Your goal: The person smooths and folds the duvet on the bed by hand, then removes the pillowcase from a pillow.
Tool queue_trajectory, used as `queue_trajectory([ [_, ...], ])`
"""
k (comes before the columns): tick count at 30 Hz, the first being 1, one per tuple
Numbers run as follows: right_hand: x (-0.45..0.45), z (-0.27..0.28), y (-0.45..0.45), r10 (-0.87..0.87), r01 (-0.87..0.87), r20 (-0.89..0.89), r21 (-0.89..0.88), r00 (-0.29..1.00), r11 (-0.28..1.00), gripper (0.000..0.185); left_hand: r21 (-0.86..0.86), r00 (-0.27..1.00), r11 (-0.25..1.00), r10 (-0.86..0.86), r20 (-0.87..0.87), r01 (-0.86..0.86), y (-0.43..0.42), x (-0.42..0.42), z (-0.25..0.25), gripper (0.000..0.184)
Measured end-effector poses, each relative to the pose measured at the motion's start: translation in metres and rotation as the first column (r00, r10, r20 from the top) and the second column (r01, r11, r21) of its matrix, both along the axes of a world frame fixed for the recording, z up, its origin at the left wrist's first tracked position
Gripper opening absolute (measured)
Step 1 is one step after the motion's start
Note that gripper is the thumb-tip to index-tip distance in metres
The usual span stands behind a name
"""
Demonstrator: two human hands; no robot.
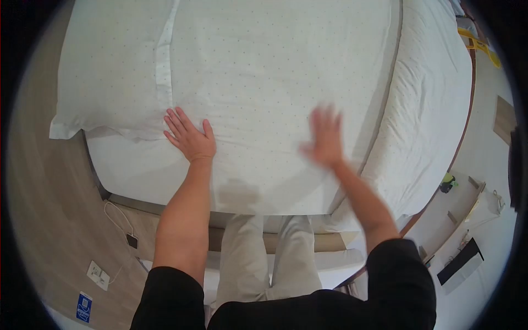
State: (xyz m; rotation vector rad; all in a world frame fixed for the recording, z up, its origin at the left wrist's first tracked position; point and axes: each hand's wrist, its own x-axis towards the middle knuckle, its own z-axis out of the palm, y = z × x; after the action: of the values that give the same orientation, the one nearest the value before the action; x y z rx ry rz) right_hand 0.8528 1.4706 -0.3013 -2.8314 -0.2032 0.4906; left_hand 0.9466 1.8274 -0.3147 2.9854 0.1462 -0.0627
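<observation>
A white pillow with small dots fills the upper middle, in a case that has a flap edge running along its left part. My left hand lies flat near the lower end of that flap edge, fingers spread. Over the right part of the dotted fabric is my right hand, blurred by motion, its fingers stretched out; whether it touches the fabric I cannot tell. Neither hand holds anything. Below the pillow's left end shows the white bed sheet.
Bunched white bedding runs along the right side. A charger with a cable and a wall socket plate are at the lower left. A yellow hanger is at the upper right. A black object lies at the lower right.
</observation>
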Motion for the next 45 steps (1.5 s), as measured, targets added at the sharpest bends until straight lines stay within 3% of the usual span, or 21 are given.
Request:
queue_trajectory([
  [3,-0.138,0.028,0.106,0.466,-0.270,-0.513,0.411,0.721,0.871,0.084,-0.002,1.000,1.000,0.006,0.021,-0.006,-0.001,0.007,-0.001,0.082],
  [4,-0.182,0.033,0.126,0.570,-0.261,-0.393,0.608,0.721,0.749,0.072,-0.006,1.000,1.000,0.003,0.011,-0.003,0.000,0.003,-0.001,0.083],
  [6,-0.241,0.026,0.164,0.670,-0.407,-0.357,0.581,0.651,0.705,0.050,-0.005,1.000,1.000,-0.006,0.022,0.006,0.000,0.004,-0.002,0.082],
  [9,-0.243,0.026,0.203,0.635,-0.071,-0.457,0.775,0.623,0.628,0.036,-0.004,1.000,1.000,-0.001,0.019,0.001,0.000,0.002,-0.003,0.082],
  [10,-0.193,0.048,0.199,0.607,-0.099,-0.380,0.788,0.698,0.608,0.029,-0.001,1.000,1.000,0.000,0.016,0.000,-0.001,0.002,-0.004,0.082],
  [11,-0.179,0.025,0.195,0.281,-0.295,0.179,0.842,0.943,0.452,0.021,-0.006,1.000,1.000,-0.003,0.021,0.003,0.002,0.002,-0.005,0.082],
  [12,-0.124,0.022,0.183,0.332,-0.339,0.203,0.839,0.921,0.425,0.020,-0.010,1.000,1.000,-0.007,0.025,0.007,0.002,0.001,-0.006,0.082],
  [13,-0.078,0.007,0.169,0.373,0.260,-0.338,0.934,0.864,0.245,0.026,-0.014,0.999,1.000,-0.005,0.035,0.006,0.003,0.002,-0.007,0.082],
  [14,-0.001,0.017,0.140,0.501,-0.358,0.046,0.756,0.864,0.548,0.035,-0.014,0.999,1.000,0.002,0.042,-0.001,0.003,0.002,-0.008,0.083],
  [18,0.178,-0.011,0.069,0.158,-0.221,0.436,0.099,0.886,0.970,0.062,-0.019,1.000,1.000,0.002,0.023,-0.002,0.006,0.002,-0.010,0.084],
  [20,0.218,-0.001,0.059,-0.090,0.106,0.395,-0.017,0.914,0.994,0.081,-0.011,0.999,1.000,-0.013,0.030,0.013,0.008,0.001,-0.012,0.084],
  [23,0.182,-0.016,0.112,-0.169,0.163,0.525,0.058,0.834,0.985,0.072,-0.010,1.000,1.000,-0.019,0.010,0.019,0.007,-0.001,-0.012,0.084],
  [26,0.051,-0.011,0.211,0.111,-0.106,0.125,-0.049,0.986,0.993,0.092,-0.006,1.000,1.000,-0.015,0.001,0.015,0.008,0.002,-0.009,0.083],
  [29,-0.083,0.008,0.287,0.140,-0.080,-0.145,0.358,0.979,0.930,0.099,0.002,1.000,1.000,-0.021,-0.008,0.021,0.008,-0.001,-0.007,0.083],
  [35,-0.127,0.079,0.332,0.696,-0.043,-0.588,0.750,0.412,0.660,0.054,-0.001,1.000,1.000,-0.021,-0.011,0.021,0.006,-0.001,0.001,0.083],
  [38,-0.112,0.086,0.282,0.573,-0.051,-0.541,0.698,0.615,0.714,0.050,-0.042,1.000,0.999,-0.016,-0.007,0.016,0.005,0.002,0.010,0.082],
  [40,-0.097,0.068,0.234,0.167,0.283,-0.793,0.394,0.585,0.875,0.059,-0.117,0.996,0.991,-0.078,-0.052,0.072,0.018,0.002,0.022,0.082],
  [41,-0.097,0.055,0.209,-0.185,0.493,-0.817,0.135,0.546,0.859,0.069,-0.177,0.985,0.976,-0.146,-0.091,0.128,0.034,0.002,0.029,0.082],
  [42,-0.102,0.042,0.179,-0.262,0.603,-0.813,0.132,0.520,0.787,0.070,-0.238,0.968,0.954,-0.216,-0.128,0.181,0.051,0.003,0.030,0.082],
  [44,-0.112,0.016,0.119,-0.399,0.788,-0.796,0.152,0.456,0.597,0.074,-0.423,0.983,0.888,0.147,-0.113,-0.182,0.103,0.008,0.027,0.078],
  [45,-0.089,0.048,0.108,-0.402,0.874,-0.885,0.012,0.236,0.486,0.072,-0.498,0.929,0.792,0.359,-0.086,-0.352,0.122,0.014,0.034,0.076],
])
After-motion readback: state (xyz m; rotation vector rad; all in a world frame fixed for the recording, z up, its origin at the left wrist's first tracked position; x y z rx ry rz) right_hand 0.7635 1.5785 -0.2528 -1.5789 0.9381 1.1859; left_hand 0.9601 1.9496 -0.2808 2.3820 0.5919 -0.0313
